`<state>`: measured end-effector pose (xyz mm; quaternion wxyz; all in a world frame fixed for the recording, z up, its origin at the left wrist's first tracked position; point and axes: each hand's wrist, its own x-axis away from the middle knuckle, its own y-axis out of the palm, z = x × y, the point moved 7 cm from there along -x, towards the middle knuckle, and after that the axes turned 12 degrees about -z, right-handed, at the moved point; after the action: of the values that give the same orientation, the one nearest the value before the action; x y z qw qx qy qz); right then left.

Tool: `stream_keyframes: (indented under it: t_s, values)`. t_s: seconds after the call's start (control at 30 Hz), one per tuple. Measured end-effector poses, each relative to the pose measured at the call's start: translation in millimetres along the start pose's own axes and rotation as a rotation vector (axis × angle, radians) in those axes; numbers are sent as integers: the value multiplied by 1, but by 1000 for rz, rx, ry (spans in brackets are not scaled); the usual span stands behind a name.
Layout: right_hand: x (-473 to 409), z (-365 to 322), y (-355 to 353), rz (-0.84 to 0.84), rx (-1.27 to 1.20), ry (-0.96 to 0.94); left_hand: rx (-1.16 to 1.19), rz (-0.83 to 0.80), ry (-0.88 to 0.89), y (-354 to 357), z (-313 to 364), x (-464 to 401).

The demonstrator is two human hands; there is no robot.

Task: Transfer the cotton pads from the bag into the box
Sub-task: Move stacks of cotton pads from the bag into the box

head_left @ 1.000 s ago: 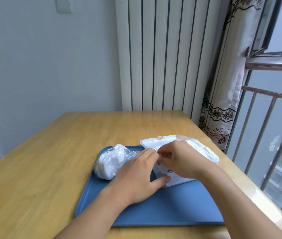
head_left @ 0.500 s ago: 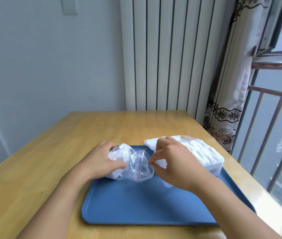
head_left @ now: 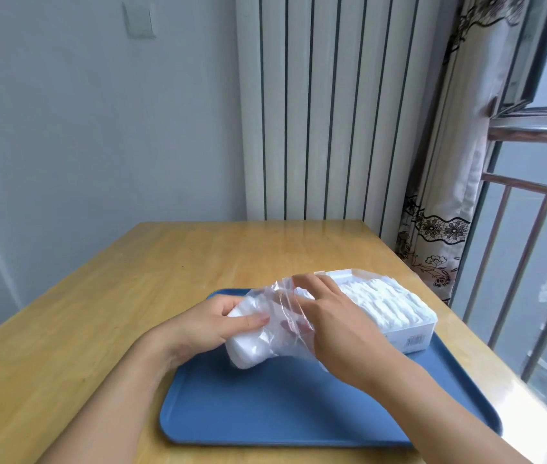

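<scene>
A clear plastic bag (head_left: 277, 333) with white cotton pads (head_left: 248, 348) inside is lifted over the blue tray (head_left: 298, 413). My left hand (head_left: 211, 326) grips the bag's filled end, thumb lying across it. My right hand (head_left: 329, 316) reaches into the bag's open mouth, its fingers showing through the plastic. Just right of the hands, the white box (head_left: 409, 336) sits on the tray with its lid open, a row of white pads (head_left: 382, 299) packed inside.
The tray lies on a wooden table (head_left: 98, 313). A white radiator (head_left: 332, 112) stands behind the table. A patterned curtain (head_left: 439, 202) and a window railing (head_left: 533, 262) border the table's right edge.
My left hand took hold of the bag and raised it off the tray. My right hand left the box and went into the bag's mouth.
</scene>
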<state>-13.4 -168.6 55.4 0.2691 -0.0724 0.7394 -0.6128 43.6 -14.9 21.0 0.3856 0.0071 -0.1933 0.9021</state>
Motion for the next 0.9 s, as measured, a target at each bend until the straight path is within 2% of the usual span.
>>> stream_keyframes:
  t_s: [0.17, 0.37, 0.5, 0.7, 0.9]
  values:
    - [2, 3, 2, -163, -35, 21, 24, -96, 30, 12, 0, 0]
    - [2, -7, -4, -241, 11, 55, 5, -172, 39, 17, -3, -3]
    - [2, -6, -15, -165, -59, 59, 176, -109, 72, 16, 1, -8]
    - [5, -2, -17, -134, -239, -44, 507, -149, 134, 21, 7, -9]
    - [3, -4, -26, 46, -251, -103, 680, -42, 197, 13, 11, -11]
